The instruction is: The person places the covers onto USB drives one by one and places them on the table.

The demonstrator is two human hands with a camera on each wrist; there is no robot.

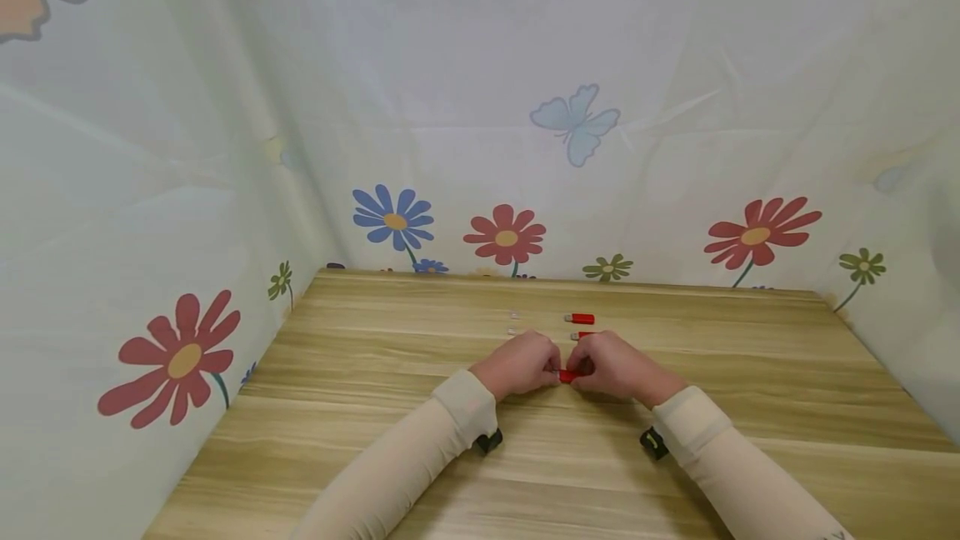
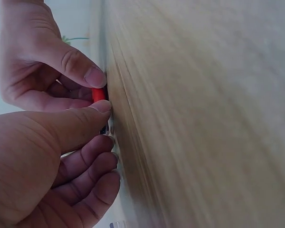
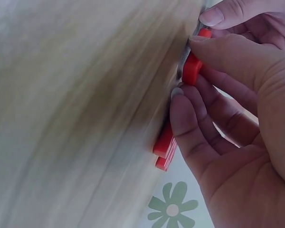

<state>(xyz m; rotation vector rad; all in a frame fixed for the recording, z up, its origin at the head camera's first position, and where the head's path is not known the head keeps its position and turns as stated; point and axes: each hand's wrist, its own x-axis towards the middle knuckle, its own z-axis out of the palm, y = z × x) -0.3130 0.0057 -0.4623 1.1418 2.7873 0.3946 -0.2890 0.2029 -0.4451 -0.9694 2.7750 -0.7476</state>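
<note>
One red USB stick (image 1: pixel 567 375), held low at the middle of a wooden table (image 1: pixel 360 340). Right hand (image 1: pixel 617 367): thumb and curled fingers pinching its right end. Left hand (image 1: pixel 521 367): thumb and bent fingers pinching its left end. Two spare red sticks (image 1: pixel 581 318), lying beyond the right hand. Two small clear pieces (image 1: pixel 514 315), far side, left of the spares. Flowered sheet (image 1: pixel 450 107), behind.

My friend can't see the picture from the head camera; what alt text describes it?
A person's left hand and right hand pinch a small red stick over a wood-grain table. Beyond them lie two more red sticks and two tiny clear pieces, before a pale, flower-printed backdrop.
</note>
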